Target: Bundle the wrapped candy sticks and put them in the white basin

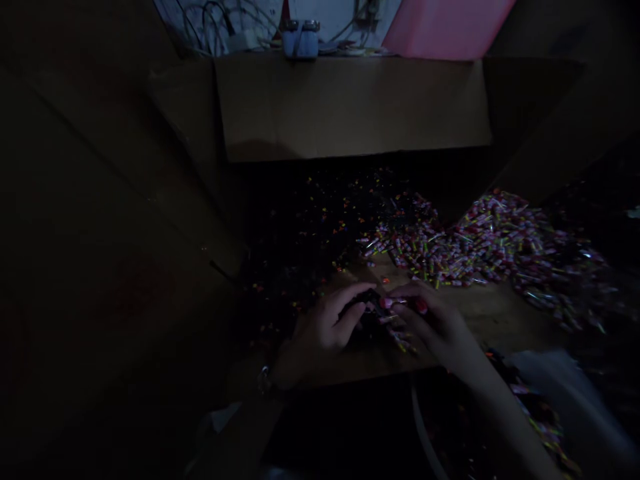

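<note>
Both of my hands meet over a small dark bundle [370, 308]: my left hand [327, 323] curls around it, my right hand [434, 321] pinches its pink end with fingers nearly closed. Just beyond the bundle spreads a heap of colourful wrapped pieces [480, 247], and behind that heap stands a cardboard box wall [350, 107].

A few small pink wrapped candies [395, 313] sit bunched between the fingertips, low over the brown cardboard, near a big colourful candy pile [480, 250].

Whatever the hands [380, 317] pinch is lost in gloom (a small dark thing); the heaped wrapped pieces [490, 247] blur together.
</note>
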The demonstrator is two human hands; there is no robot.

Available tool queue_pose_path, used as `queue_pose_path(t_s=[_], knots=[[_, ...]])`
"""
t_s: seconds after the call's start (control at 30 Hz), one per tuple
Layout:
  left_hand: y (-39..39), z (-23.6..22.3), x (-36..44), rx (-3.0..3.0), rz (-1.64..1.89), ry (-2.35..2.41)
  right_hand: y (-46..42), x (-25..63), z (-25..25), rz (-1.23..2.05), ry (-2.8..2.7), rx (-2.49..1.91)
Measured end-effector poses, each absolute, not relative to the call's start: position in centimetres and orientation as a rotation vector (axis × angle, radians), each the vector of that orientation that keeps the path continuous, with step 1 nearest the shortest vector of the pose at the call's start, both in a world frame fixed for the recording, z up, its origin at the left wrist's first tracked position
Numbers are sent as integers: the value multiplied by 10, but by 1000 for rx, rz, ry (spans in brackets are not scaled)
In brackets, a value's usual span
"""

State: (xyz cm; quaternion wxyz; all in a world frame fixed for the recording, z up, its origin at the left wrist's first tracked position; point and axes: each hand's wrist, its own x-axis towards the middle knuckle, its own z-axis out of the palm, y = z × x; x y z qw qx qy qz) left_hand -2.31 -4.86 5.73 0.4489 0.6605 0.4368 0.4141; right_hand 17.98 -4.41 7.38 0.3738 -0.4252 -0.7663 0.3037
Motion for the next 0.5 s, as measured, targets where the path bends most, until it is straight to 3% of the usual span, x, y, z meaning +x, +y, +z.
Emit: queue_pose_path(t_s=[0.5], knots=[[-51, 58, -25, 1712, 1017, 1092, -49, 187, 73, 774, -2085, -1055]])
